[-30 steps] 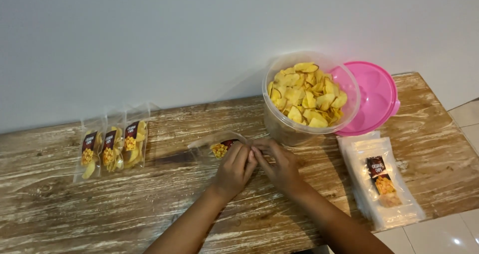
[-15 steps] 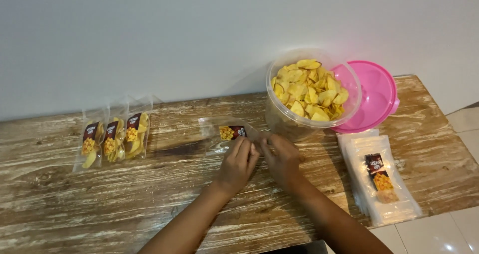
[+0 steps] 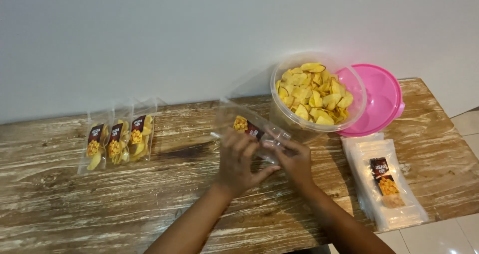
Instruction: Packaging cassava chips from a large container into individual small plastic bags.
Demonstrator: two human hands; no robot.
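Both sets of fingers pinched on a clear pouch (image 3: 252,130): left hand (image 3: 238,160) underneath, right hand (image 3: 294,160) at its near end, possibly at the opening. Held above the bench (image 3: 60,204), tub of chips (image 3: 317,95) at two o'clock. Best gripped by the edges, kept level.

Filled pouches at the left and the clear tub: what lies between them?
Both hands, left hand and right hand, holding an empty clear pouch, in the head view.

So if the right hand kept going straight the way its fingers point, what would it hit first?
The right hand points up and left, already touching the clear pouch that both hands hold. Beyond the pouch, that line looks free across the bare table to the wall, though depth is hard to judge.
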